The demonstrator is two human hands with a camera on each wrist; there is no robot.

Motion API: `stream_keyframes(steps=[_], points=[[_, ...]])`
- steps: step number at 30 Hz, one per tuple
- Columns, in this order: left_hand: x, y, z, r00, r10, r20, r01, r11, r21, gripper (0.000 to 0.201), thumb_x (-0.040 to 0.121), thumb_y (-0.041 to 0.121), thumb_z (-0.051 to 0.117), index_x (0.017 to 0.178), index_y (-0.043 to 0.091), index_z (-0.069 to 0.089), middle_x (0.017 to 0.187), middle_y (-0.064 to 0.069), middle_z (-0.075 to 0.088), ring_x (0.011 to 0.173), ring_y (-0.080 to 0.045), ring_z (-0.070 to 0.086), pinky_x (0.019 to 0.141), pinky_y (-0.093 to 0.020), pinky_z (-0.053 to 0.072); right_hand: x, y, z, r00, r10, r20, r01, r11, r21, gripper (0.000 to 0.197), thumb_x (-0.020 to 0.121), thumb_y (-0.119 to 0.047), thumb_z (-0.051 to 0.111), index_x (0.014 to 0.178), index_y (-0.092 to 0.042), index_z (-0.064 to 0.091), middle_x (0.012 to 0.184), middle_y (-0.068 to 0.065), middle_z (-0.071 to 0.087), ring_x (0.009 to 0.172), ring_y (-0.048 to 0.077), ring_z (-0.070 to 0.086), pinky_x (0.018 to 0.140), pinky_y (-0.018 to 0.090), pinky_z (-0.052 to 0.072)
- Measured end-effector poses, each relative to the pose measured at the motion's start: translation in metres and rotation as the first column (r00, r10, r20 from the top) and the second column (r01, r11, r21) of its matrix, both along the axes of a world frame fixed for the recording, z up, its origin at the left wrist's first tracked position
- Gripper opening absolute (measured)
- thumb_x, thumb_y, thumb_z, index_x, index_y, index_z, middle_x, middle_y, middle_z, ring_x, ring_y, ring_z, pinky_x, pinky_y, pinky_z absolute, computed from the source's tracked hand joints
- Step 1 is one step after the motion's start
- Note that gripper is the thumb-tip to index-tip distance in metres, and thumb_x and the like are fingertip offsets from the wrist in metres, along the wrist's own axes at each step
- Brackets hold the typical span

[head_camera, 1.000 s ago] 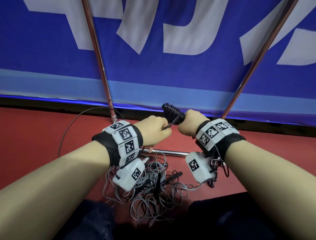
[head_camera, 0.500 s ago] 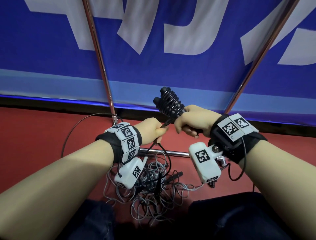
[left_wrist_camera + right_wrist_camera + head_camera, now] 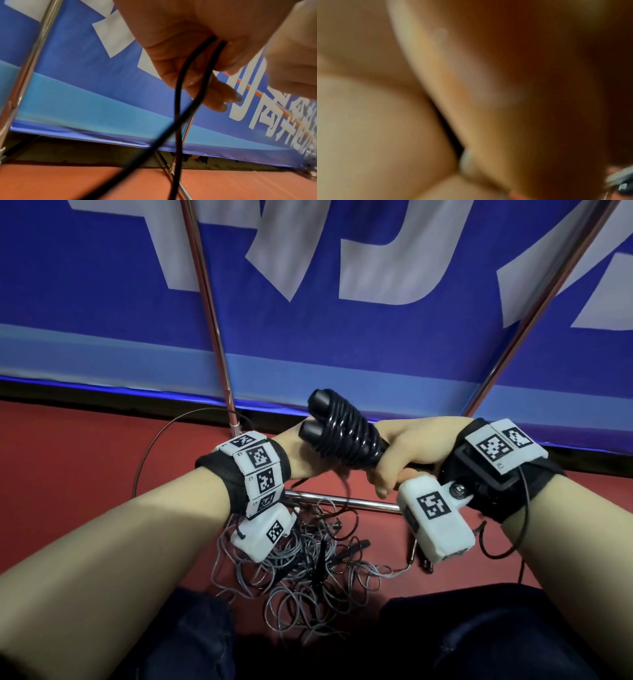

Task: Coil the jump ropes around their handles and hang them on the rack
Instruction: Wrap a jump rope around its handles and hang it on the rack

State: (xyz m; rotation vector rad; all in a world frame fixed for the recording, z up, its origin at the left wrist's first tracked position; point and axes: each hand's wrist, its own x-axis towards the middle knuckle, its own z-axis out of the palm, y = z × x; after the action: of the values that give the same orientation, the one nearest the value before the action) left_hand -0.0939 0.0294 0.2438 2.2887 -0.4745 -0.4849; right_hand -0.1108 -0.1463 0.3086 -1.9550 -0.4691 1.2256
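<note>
My right hand grips the lower ends of two black jump rope handles, held side by side and pointing up and left. Black rope coils wrap tightly round both handles. Just left of them and partly hidden behind them, my left hand holds the loose rope. In the left wrist view the left hand pinches two black strands that hang down towards the floor. The right wrist view shows only blurred skin.
A tangled pile of grey jump ropes lies on the red floor below my hands. The rack's metal poles rise in front of a blue banner, with a low crossbar. My knees are at the bottom.
My right hand has rolled over and lifted the handles, so more coils face me. My left hand has moved under and behind the handles with the rope.
</note>
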Motion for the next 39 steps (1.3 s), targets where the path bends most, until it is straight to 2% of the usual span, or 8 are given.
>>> stream_keyframes(steps=[4,7,10,17,25,30,34,39], points=[[0.004,0.001,0.002,0.996,-0.049,-0.076,0.056,0.995,0.086,0.040,0.081,0.001,0.058,0.052,0.022,0.039,0.052,0.009,0.042,0.047,-0.004,0.038,0.056,-0.017,0.041,-0.006,0.015,-0.003,0.974,0.221,0.041,-0.203,0.943,-0.264,0.040,0.073,0.009,0.060,0.039,-0.005,0.044,0.032,-0.001,0.039,0.028,0.012,0.034,0.037,0.014,0.028],[-0.002,-0.002,0.006,0.969,-0.159,0.187,0.128,0.978,0.167,0.056,0.089,0.029,0.062,0.046,0.017,0.028,0.049,0.000,0.029,0.048,-0.016,0.024,0.048,-0.023,0.026,-0.011,0.029,-0.016,0.933,0.357,0.047,-0.289,0.820,-0.494,0.034,0.079,0.007,0.058,0.051,-0.007,0.046,0.039,-0.001,0.043,0.037,0.015,0.038,0.043,0.018,0.034],[-0.004,-0.001,0.006,0.940,-0.237,0.245,0.145,0.929,0.342,0.057,0.089,0.040,0.061,0.046,0.015,0.031,0.047,0.001,0.034,0.046,-0.017,0.029,0.047,-0.023,0.028,-0.017,0.040,-0.031,0.897,0.435,0.075,-0.277,0.686,-0.673,0.029,0.083,0.003,0.060,0.060,-0.009,0.046,0.052,0.001,0.047,0.046,0.014,0.043,0.044,0.019,0.036],[-0.012,-0.012,0.020,0.914,-0.226,0.336,0.016,0.849,0.528,0.036,0.078,0.014,0.058,0.048,0.012,0.038,0.050,-0.004,0.033,0.047,-0.019,0.027,0.045,-0.026,0.022,-0.019,0.046,-0.050,0.809,0.481,0.338,-0.005,0.581,-0.814,0.019,0.086,-0.013,0.058,0.069,-0.013,0.050,0.061,-0.001,0.046,0.052,0.015,0.043,0.049,0.021,0.036],[-0.014,-0.016,0.018,0.943,-0.108,0.313,0.042,0.977,0.210,0.030,0.084,0.022,0.058,0.057,0.013,0.048,0.054,-0.002,0.044,0.053,-0.021,0.038,0.054,-0.030,0.033,0.002,0.029,-0.051,0.803,-0.009,0.596,0.406,0.740,-0.536,0.012,0.087,-0.011,0.050,0.076,-0.015,0.054,0.064,0.000,0.051,0.055,0.018,0.051,0.051,0.027,0.043],[-0.016,-0.017,0.007,0.972,-0.149,0.182,0.115,0.976,0.185,0.034,0.101,0.038,0.035,0.085,0.013,0.053,0.071,0.002,0.052,0.065,-0.016,0.049,0.066,-0.030,0.037,0.014,-0.003,-0.046,0.700,-0.437,0.565,0.678,0.657,-0.331,0.011,0.078,-0.001,0.053,0.071,-0.009,0.053,0.053,0.007,0.050,0.040,0.019,0.045,0.041,0.022,0.040],[-0.008,-0.013,-0.004,0.973,-0.184,0.137,0.144,0.955,0.258,0.033,0.102,0.037,0.028,0.084,0.018,0.048,0.071,0.014,0.048,0.064,0.000,0.045,0.070,-0.026,0.032,0.018,-0.010,-0.041,0.641,-0.635,0.431,0.744,0.651,-0.149,0.021,0.072,0.006,0.061,0.060,-0.007,0.050,0.041,0.004,0.044,0.032,0.016,0.036,0.040,0.017,0.036],[-0.001,-0.010,-0.011,0.984,-0.172,0.053,0.156,0.961,0.228,0.033,0.102,0.032,0.032,0.086,0.012,0.053,0.053,0.002,0.054,0.042,-0.007,0.049,0.058,-0.020,0.042,0.015,-0.010,-0.033,0.701,-0.640,0.315,0.650,0.755,0.090,0.033,0.074,0.009,0.064,0.053,-0.009,0.046,0.038,0.002,0.043,0.030,0.014,0.036,0.037,0.019,0.033]])
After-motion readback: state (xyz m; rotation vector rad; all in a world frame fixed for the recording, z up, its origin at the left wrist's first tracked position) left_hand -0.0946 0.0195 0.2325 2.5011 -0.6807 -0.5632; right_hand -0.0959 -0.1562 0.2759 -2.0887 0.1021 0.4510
